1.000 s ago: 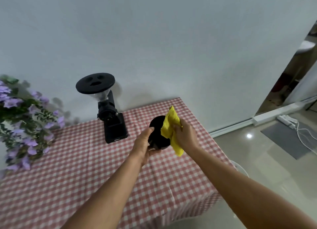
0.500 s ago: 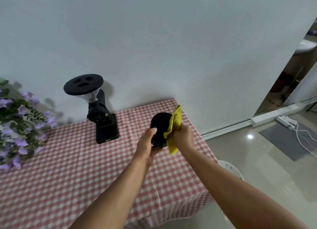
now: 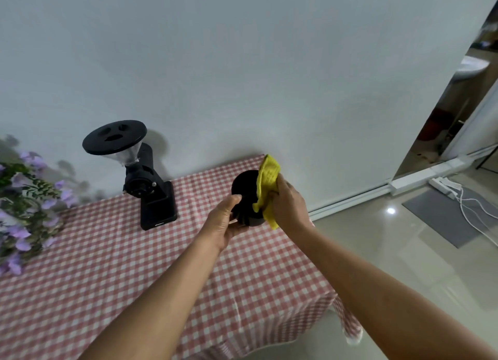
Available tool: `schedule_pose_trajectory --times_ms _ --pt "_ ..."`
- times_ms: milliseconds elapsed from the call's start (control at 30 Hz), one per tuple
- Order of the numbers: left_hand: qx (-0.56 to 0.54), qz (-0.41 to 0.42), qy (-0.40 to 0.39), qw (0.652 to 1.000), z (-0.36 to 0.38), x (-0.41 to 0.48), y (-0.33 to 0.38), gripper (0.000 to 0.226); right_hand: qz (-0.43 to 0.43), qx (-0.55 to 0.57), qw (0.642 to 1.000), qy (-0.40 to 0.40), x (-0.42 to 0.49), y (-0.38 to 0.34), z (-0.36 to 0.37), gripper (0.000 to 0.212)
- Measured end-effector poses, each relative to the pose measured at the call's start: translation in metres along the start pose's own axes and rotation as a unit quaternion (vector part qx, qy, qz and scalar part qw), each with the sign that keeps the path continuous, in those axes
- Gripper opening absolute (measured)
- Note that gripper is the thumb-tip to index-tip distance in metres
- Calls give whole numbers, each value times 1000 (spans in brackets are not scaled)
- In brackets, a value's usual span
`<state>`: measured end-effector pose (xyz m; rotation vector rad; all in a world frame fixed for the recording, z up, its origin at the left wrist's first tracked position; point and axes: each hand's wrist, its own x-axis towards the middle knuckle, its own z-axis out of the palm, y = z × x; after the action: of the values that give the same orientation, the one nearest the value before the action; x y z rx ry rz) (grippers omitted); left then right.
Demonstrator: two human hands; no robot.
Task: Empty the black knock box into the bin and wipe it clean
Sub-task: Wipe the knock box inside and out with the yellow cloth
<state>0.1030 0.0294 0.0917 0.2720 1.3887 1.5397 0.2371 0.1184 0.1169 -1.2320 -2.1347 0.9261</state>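
The black knock box (image 3: 244,190) is a round black cup held above the far right part of the table, tilted with its mouth facing away from me. My left hand (image 3: 225,222) grips it from the left and below. A folded yellow cloth (image 3: 265,182) is pressed against the box's right side and rim, pinched in my right hand (image 3: 288,203). The cloth's lower end hangs below the box. The inside of the box is hidden from me. No bin shows in this view.
A table with a red-and-white checked cloth (image 3: 134,273) stands against a white wall. A black coffee grinder (image 3: 145,187) sits at its back. Purple flowers (image 3: 24,206) fill the left edge. On the tiled floor at right lie a grey mat (image 3: 447,219) and a white power strip (image 3: 444,187).
My right hand has kept rubbing the yellow cloth on the box's right side, shifting it slightly upward. My head view has drifted, so the grinder sits further right and lower than half a second ago.
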Motion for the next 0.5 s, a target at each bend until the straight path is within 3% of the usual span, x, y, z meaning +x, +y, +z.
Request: schedule_pose_trajectory --times_ms 67,133,300,400,500 --pt "-46 -2 0 999 5 2 3 15 15 10 1000 12 0 1 2 48" --pt "-80 17 -9 997 14 0 2 14 87 44 995 -1 4 0 8 34" --pt "-34 15 -29 999 15 6 -4 27 244 193 948 -69 16 6 14 21" --pt "69 -25 -15 997 8 8 6 30 225 92 970 -22 21 16 7 16" --pt "209 11 20 978 8 9 14 39 185 -8 983 -20 20 20 5 20"
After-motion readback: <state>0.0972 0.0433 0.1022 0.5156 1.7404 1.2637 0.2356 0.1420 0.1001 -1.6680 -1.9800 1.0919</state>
